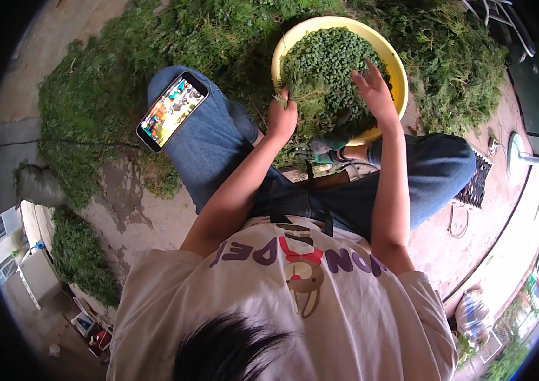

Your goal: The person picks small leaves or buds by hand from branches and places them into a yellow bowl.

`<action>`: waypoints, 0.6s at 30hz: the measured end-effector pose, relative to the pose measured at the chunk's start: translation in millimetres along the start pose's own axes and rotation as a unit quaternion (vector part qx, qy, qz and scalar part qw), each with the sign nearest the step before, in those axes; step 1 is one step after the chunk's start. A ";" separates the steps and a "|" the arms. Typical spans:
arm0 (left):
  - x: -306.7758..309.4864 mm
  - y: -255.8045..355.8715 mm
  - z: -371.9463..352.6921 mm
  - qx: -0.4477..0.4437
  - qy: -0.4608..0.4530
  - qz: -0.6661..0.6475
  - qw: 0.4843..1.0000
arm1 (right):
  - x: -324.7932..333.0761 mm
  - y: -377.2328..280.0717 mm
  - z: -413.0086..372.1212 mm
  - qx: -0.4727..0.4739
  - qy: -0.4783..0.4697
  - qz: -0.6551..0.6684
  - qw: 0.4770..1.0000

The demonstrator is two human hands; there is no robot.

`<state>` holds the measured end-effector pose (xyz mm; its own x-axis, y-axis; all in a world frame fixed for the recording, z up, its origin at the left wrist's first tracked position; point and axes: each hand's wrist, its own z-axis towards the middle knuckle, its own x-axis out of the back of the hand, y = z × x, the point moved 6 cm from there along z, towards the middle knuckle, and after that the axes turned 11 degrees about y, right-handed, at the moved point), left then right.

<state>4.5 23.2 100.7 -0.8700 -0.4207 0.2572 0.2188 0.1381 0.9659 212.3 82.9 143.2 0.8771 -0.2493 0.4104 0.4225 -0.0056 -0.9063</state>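
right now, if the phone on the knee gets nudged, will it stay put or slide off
The phone likely slides easily: it lies loose on the rounded denim knee, one corner seemingly overhanging. Thin and rigid, it would probably tip off in one piece. Neither hand steadies it: the left hand grips a sprig, the right hand is open over the yellow basin.

Left hand (282, 119) on sprig (282, 96) — yellow basin (399, 76)

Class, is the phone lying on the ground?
No, the phone rests on the person's left knee, with its screen lit.
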 end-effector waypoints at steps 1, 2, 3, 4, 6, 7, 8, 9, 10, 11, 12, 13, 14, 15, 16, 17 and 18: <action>-1.9 -6.6 2.9 -0.050 0.002 0.026 0.998 | 8.4 -4.4 0.5 0.200 0.095 -0.246 0.944; -4.8 -10.9 4.7 -0.051 0.000 0.024 0.998 | 10.8 -7.2 -0.3 0.199 0.097 -0.248 0.943; -6.7 -6.5 5.4 -0.120 0.002 -0.009 0.993 | 5.6 -0.6 0.4 0.125 0.024 -0.204 0.971; -6.2 0.3 3.5 -0.188 0.005 -0.042 0.981 | -1.3 2.5 -2.5 0.050 -0.049 -0.157 0.985; -3.2 10.7 -0.2 -0.125 -0.028 -0.039 0.991 | -21.5 -12.2 -24.7 -0.142 -0.182 0.094 0.968; -4.9 9.8 -1.7 -0.062 -0.060 -0.036 0.996 | -31.1 -16.3 -31.7 -0.165 -0.201 0.132 0.957; -6.8 4.4 -1.0 -0.062 -0.061 -0.036 0.996 | -38.4 -18.9 -36.5 -0.187 -0.220 0.168 0.943; -8.5 -2.3 0.7 -0.086 -0.051 -0.033 0.994 | -41.2 -20.5 -37.7 -0.187 -0.220 0.168 0.943; -7.0 4.0 1.1 -0.111 -0.042 -0.030 0.993 | -45.0 -20.7 -39.8 -0.206 -0.233 0.170 0.935; -4.9 7.1 0.5 -0.111 -0.041 -0.030 0.993 | -47.8 -20.2 -41.4 -0.225 -0.246 0.172 0.927; -5.2 6.1 -1.0 -0.082 -0.063 -0.009 0.995 | -47.7 -20.3 -40.7 -0.225 -0.247 0.172 0.927; -5.9 7.4 -2.6 -0.052 -0.086 0.011 0.995 | -47.5 -19.3 -41.1 -0.250 -0.249 0.204 0.913; -7.1 3.7 -2.0 -0.052 -0.086 0.012 0.995 | -47.0 -18.0 -41.7 -0.274 -0.249 0.236 0.898; -10.5 -6.3 -1.2 -0.011 -0.095 -0.020 0.995 | -46.1 -15.8 -40.6 -0.274 -0.249 0.236 0.898; -12.4 -7.5 -1.7 0.029 -0.105 -0.052 0.993 | -44.6 -14.8 -38.2 -0.274 -0.240 0.254 0.896; -11.2 -5.4 -1.0 0.030 -0.106 -0.053 0.993 | -42.7 -13.9 -36.3 -0.274 -0.230 0.271 0.893; -14.7 -12.0 -3.3 0.156 -0.151 -0.177 0.960 | -41.0 -12.6 -35.9 -0.275 -0.230 0.271 0.894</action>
<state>16.1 24.8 85.5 -0.9641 -0.2177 -0.1519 -0.2167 0.3151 0.9240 162.8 58.5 134.2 0.9736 0.0631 -0.2195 -0.1574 -0.5112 -0.8450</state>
